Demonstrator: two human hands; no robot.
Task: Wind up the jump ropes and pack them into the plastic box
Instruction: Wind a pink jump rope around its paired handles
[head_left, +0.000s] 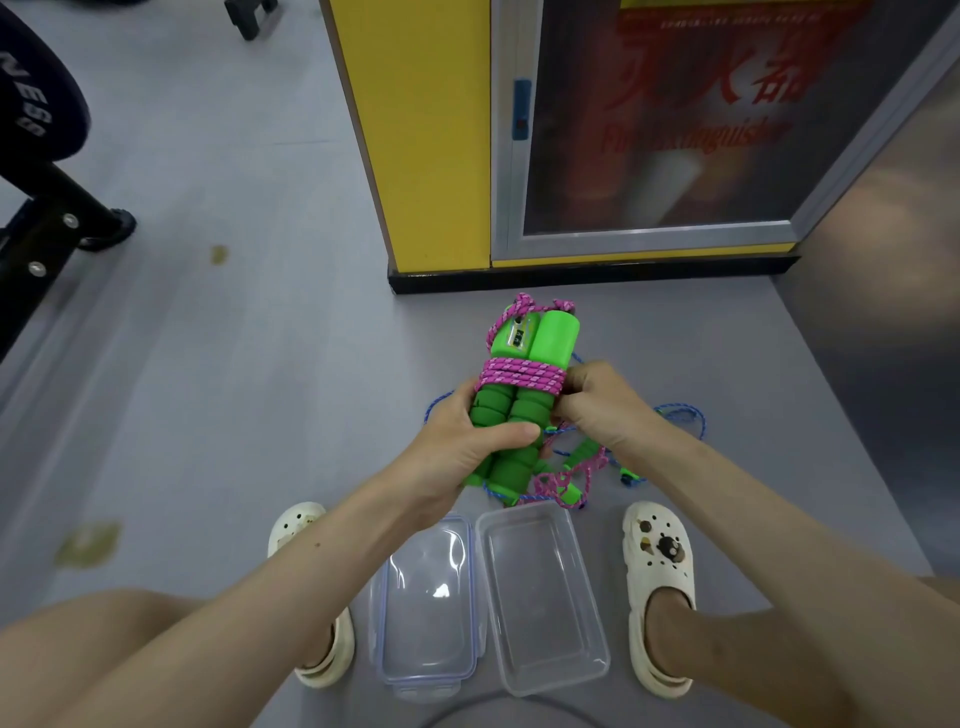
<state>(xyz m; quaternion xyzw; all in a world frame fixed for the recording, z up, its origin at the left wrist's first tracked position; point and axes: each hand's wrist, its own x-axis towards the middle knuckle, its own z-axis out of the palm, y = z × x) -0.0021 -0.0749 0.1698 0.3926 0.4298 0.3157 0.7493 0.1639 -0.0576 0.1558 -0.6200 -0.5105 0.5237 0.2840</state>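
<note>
A jump rope with two green handles (524, 364) lies side by side in my hands, its pink cord (519, 375) wound several turns round the middle. My left hand (467, 441) grips the foam ends of the handles from below. My right hand (597, 400) pinches the pink cord at the right side of the windings. Under my hands, on the floor, lie more jump ropes (576, 467) in a loose tangle, with green handles, pink cord and blue cord (685, 415). The clear plastic box (540, 597) stands open between my feet, its lid (426, 597) beside it on the left.
My feet in white clogs (660, 587) flank the box and lid. A yellow fire-extinguisher cabinet (431, 145) stands just beyond the ropes. A black weight rack with a plate (41, 171) is at the far left. The floor is grey.
</note>
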